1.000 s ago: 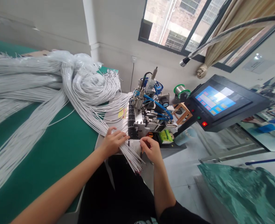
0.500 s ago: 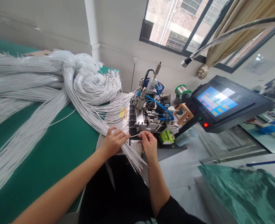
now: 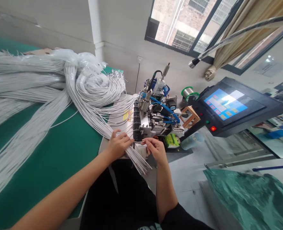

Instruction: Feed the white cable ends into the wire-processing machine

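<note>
My left hand (image 3: pixel 117 145) lies closed over a bundle of thin white wires (image 3: pixel 137 161) at the near edge of the bench, pressing them down. My right hand (image 3: pixel 155 148) pinches one white wire (image 3: pixel 138 141) drawn out of that bundle, just in front of the black slotted fixture (image 3: pixel 136 123) of a small metal machine (image 3: pixel 157 115) with blue air hoses. The wire runs between my two hands. A few wires lie in the fixture's slots.
A big heap of white wires (image 3: pixel 35 83) covers the green mat (image 3: pixel 59 150) to the left. A black control box with a lit touchscreen (image 3: pixel 225 105) stands right of the machine. A solder spool (image 3: pixel 188 92) sits behind. Green plastic sheet (image 3: pixel 249 198) lies lower right.
My right hand rose from the bundle's end toward the fixture, drawing out one wire, then settled slightly lower and rightward. My left hand stayed on the bundle.
</note>
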The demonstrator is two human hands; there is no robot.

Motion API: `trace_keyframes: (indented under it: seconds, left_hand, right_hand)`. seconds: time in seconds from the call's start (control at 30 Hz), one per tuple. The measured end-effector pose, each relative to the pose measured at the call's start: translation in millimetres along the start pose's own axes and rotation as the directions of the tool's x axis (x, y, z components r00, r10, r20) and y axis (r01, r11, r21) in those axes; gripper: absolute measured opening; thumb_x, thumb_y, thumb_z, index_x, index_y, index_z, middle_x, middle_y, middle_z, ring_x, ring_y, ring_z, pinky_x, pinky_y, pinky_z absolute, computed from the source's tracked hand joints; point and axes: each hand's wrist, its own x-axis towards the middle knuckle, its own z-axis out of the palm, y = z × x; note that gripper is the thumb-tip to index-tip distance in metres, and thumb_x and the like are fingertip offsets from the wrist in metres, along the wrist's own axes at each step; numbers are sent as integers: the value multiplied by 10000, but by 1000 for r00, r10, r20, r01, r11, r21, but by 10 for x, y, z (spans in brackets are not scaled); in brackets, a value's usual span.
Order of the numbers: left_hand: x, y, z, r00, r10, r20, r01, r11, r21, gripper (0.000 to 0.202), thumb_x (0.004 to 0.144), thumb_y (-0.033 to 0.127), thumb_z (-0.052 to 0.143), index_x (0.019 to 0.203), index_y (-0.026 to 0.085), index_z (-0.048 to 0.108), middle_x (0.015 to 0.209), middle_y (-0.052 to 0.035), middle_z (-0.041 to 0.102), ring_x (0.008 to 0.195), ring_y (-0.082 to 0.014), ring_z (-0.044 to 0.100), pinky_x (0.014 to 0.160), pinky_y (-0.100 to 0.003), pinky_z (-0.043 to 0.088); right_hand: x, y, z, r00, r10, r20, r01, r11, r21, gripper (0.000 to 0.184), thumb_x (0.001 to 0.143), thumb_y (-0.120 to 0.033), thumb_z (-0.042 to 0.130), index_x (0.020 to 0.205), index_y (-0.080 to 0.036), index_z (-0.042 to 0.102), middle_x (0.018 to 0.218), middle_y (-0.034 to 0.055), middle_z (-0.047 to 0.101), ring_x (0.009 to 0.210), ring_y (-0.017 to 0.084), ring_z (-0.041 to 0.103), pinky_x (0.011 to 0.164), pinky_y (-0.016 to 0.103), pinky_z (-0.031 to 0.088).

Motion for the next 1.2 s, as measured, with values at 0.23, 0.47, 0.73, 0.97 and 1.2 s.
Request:
trace_keyframes:
  seconds: [0.23, 0.47, 0.73, 0.97, 1.2]
  left_hand:
    - [-2, -7, -12, 1000, 8, 17, -8, 1000, -8, 254, 867, 88, 511, 1010, 224, 670, 747, 2, 696, 802, -164, 604, 927, -425, 302]
    - [10, 6, -26, 1000, -26, 14, 27, 1000, -15, 284, 878, 67, 482, 1019, 234, 662, 745, 12, 691, 799, -160, 592, 898, -401, 290]
    - [18, 8, -34, 1000, -26, 8, 26, 1000, -8, 263, 896, 100, 485, 1021, 243, 666, 782, 5, 683, 811, -163, 586, 914, -411, 293]
    - [4, 11, 3, 996, -82, 34, 81, 997, 5, 314, 859, 84, 512, 1060, 264, 673, 877, -9, 692, 872, -186, 584, 982, -456, 266]
    - [23, 44, -10, 991, -121, 56, 120, 992, 27, 349, 834, 54, 485, 1049, 253, 676, 872, -27, 703, 837, -207, 574, 896, -454, 278]
  right_hand:
    - [84, 92, 3, 990, 40, -132, -43, 999, -23, 269, 797, -403, 615, 854, -149, 684, 691, 33, 674, 451, 83, 452, 434, 214, 349]
    - [141, 210, -24, 980, -38, -193, -19, 958, -286, 218, 797, -352, 574, 818, -153, 662, 675, 29, 653, 556, 137, 555, 534, 238, 431]
    - [181, 202, -52, 988, -92, -123, 34, 913, -407, 176, 804, -316, 554, 800, -165, 644, 704, 25, 644, 588, 141, 549, 576, 246, 435]
    - [171, 203, -74, 982, -144, -118, 69, 869, -490, 246, 866, -372, 522, 769, -178, 640, 677, 16, 627, 596, 152, 544, 597, 257, 414]
    - [231, 263, -74, 987, -98, -130, 33, 903, -429, 264, 868, -394, 512, 748, -179, 610, 641, -3, 576, 595, 151, 524, 592, 255, 398]
